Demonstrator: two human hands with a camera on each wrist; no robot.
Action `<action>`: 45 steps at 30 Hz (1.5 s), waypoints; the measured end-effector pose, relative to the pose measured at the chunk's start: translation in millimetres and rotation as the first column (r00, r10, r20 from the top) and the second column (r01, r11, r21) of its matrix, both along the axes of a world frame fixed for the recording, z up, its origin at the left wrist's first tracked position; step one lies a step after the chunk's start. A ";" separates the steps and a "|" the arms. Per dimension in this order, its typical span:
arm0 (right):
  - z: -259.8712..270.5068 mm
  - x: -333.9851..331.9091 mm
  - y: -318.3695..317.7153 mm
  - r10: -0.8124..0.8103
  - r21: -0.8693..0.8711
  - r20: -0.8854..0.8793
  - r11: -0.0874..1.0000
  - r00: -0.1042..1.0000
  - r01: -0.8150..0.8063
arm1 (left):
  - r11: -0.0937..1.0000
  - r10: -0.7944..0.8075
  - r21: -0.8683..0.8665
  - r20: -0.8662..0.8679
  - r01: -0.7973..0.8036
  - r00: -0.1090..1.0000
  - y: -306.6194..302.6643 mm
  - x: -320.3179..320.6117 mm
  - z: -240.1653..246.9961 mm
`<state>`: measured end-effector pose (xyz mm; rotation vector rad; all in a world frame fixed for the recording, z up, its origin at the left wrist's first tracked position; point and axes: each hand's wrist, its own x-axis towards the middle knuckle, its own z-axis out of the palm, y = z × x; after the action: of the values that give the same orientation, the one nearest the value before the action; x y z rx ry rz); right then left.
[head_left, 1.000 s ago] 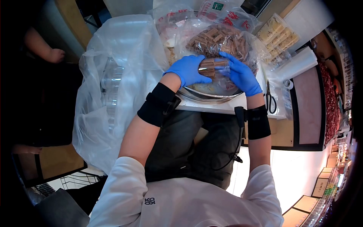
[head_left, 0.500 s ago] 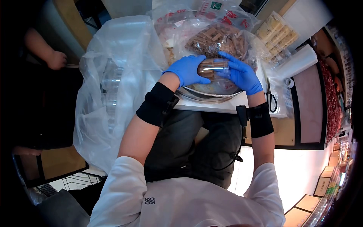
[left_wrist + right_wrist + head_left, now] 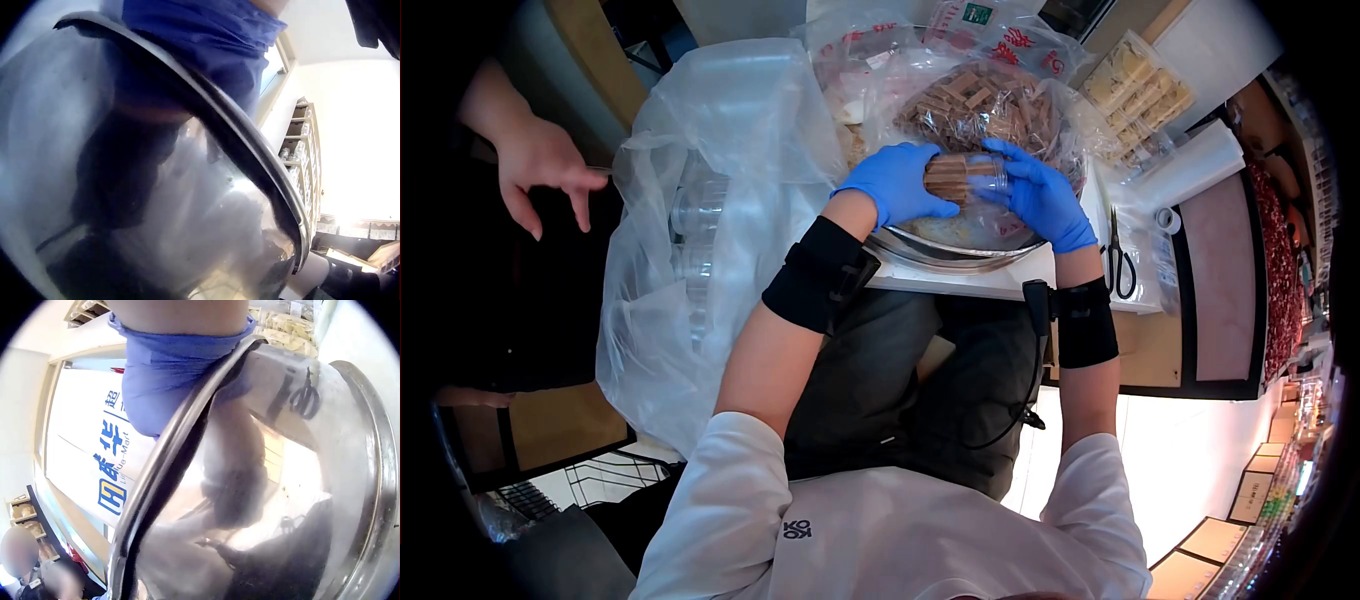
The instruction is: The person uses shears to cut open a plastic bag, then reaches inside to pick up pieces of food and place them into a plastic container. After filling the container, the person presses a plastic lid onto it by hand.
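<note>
My left hand point(image 3: 892, 187), in a blue glove, grips a clear plastic jar point(image 3: 998, 174) lying on its side and packed with brown flat sticks point(image 3: 946, 177). My right hand point(image 3: 1045, 203), also gloved, is at the jar's right end, its fingers mostly straight and partly hidden by the jar. Both hands are over a wide steel basin point(image 3: 960, 262). A clear bag heaped with more brown pieces point(image 3: 975, 100) lies in it, just beyond the jar. In the wrist views the basin's rim and wall point(image 3: 250, 137) hide the fingers; only the glove cuff point(image 3: 162, 369) shows.
A large translucent bag point(image 3: 730, 100) with clear jars point(image 3: 695, 210) inside stands at left. Scissors point(image 3: 1116, 262), a tape roll point(image 3: 1167, 220), a plastic film roll point(image 3: 1190, 168) and filled clear packs point(image 3: 1135, 85) are at right. Another person's hand point(image 3: 550, 160) is at far left.
The other person's hand at far left has lifted and spread its fingers. The jar turned slightly between the frames; my two hands stay almost in place.
</note>
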<state>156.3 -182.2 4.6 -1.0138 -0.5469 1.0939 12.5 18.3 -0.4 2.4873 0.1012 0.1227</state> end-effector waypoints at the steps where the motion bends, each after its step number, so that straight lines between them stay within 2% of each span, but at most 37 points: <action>1: -2.7 2.5 0.3 0.000 0.001 0.000 1.000 1.000 0.000 | 1.000 0.000 0.001 0.000 0.000 1.000 -0.2 -1.4 2.0; 3: -6.6 6.8 0.2 -0.034 0.033 0.046 0.999 0.998 0.032 | 0.998 0.032 -0.060 -0.007 -0.032 0.999 -1.1 -3.9 5.5; 7: -0.4 -0.9 0.1 -0.085 -0.001 0.139 0.996 0.987 0.086 | 0.998 0.045 -0.051 0.036 -0.043 0.998 0.0 -1.4 -1.3; 9: 5.4 -8.6 0.9 -0.069 -0.037 0.185 0.996 0.980 0.077 | 0.998 0.044 0.035 0.134 -0.050 0.990 0.1 -1.0 -4.1; 12: 5.8 -14.6 3.0 -0.097 -0.108 0.218 0.986 0.971 0.123 | 0.994 0.067 0.072 0.139 -0.077 0.988 1.2 1.1 -8.8; 16: -1.1 -12.2 2.5 -0.073 -0.061 0.262 0.994 0.962 0.092 | 0.966 0.125 0.209 0.146 -0.154 0.981 -5.5 -4.1 -1.8; 18: 2.7 -15.9 0.8 -0.014 -0.032 0.375 0.999 0.927 0.028 | 0.934 0.163 0.322 0.007 -0.156 0.987 -11.1 -6.4 9.4; 19: 0.5 -14.9 -0.8 -0.024 -0.024 0.369 0.999 0.929 0.035 | 0.932 0.156 0.331 0.002 -0.148 0.988 -12.9 -8.2 9.4; 21: -1.7 -10.1 -2.5 0.020 0.048 0.360 0.998 0.933 -0.040 | 0.928 0.189 0.279 0.216 -0.247 0.958 -14.9 -9.9 9.4; 22: -1.3 -9.7 -2.0 0.011 0.057 0.358 0.998 0.934 -0.034 | 0.927 0.181 0.289 0.216 -0.240 0.959 -13.7 -7.2 8.6; 24: -1.1 -11.5 -0.1 -0.170 0.057 0.317 0.985 0.933 0.160 | 0.918 0.279 0.221 0.232 -0.329 0.932 -11.4 -2.1 2.3; 25: -3.6 -10.9 0.9 -0.172 0.059 0.315 0.985 0.933 0.161 | 0.918 0.277 0.223 0.231 -0.328 0.933 -11.7 -2.7 -1.4; 27: -7.5 -7.3 3.8 -0.196 0.076 0.336 0.981 0.921 0.180 | 0.858 0.270 0.287 0.453 -0.426 0.849 -12.1 -3.3 -2.3; 28: -6.6 -6.1 2.7 -0.202 0.084 0.335 0.979 0.920 0.184 | 0.857 0.264 0.293 0.457 -0.423 0.850 -13.8 -3.8 -0.9; 30: -5.2 -7.3 -0.9 -0.280 0.100 0.277 0.960 0.919 0.262 | 0.767 0.246 0.310 0.667 -0.561 0.704 -19.2 -8.7 0.3; 34: -10.4 -3.0 -1.4 -0.283 0.120 0.302 0.959 0.911 0.258 | 0.791 0.302 0.260 0.621 -0.554 0.723 -19.4 -12.5 0.6; 36: -14.7 4.0 -2.1 -0.367 0.213 0.211 0.922 0.906 0.324 | 0.803 0.291 0.107 0.788 -0.587 0.542 -20.0 -13.1 1.5; 37: -16.9 6.1 -2.4 -0.372 0.219 0.204 0.919 0.905 0.328 | 0.804 0.283 0.116 0.789 -0.583 0.546 -17.6 -13.0 2.0; 39: -19.3 9.5 -3.8 -0.426 0.284 0.091 0.877 0.900 0.387 | 0.847 0.309 0.224 0.529 -0.481 0.790 -15.6 -12.1 3.1; 43: -20.5 7.2 -1.4 -0.472 0.254 0.219 0.872 0.854 0.418 | 0.876 0.324 0.170 0.486 -0.452 0.812 -21.4 -12.3 6.9; 45: -16.1 2.2 -1.0 -0.420 0.238 0.279 0.901 0.864 0.362 | 0.862 0.302 0.262 0.422 -0.434 0.855 -22.1 -11.5 5.9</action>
<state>158.4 -183.2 -11.4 -1.0951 -0.6544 0.5049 0.9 -3.8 5.4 2.7138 0.4420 0.8400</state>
